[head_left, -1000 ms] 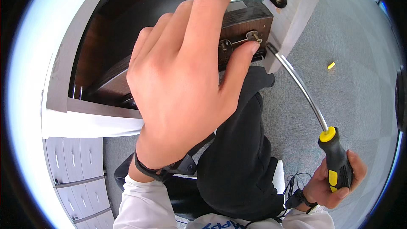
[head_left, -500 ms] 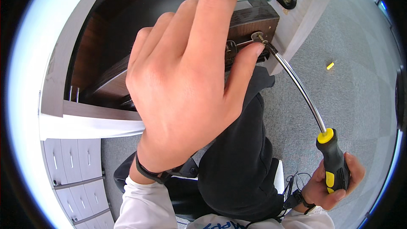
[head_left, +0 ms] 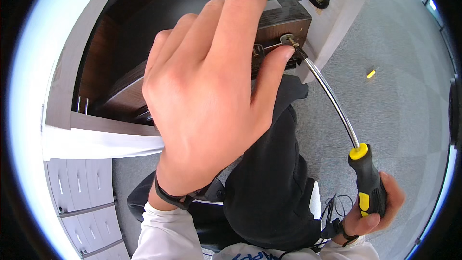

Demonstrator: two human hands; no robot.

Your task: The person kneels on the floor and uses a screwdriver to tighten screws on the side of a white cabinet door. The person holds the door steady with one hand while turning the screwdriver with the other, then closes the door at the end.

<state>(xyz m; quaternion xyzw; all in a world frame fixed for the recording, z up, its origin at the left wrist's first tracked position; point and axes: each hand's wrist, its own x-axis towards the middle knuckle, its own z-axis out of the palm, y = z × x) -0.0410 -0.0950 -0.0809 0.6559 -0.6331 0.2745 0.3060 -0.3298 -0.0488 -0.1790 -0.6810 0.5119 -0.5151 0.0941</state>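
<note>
Looks like an office or workroom w/ furniture being fitted: grey carpet-tile floor (head_left: 404, 96), white drawer cabinet (head_left: 79, 197) w/ small handles at lower left, dark-wood cabinet (head_left: 120, 33) w/ pale grey panels, black chair seat (head_left: 144, 197).

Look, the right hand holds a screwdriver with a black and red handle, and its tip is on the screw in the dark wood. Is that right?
Not quite. In the head view the right hand holds a screwdriver whose handle is black and yellow, not red. The rest holds: its tip meets the screw in the dark wood, next to the left hand.
</note>
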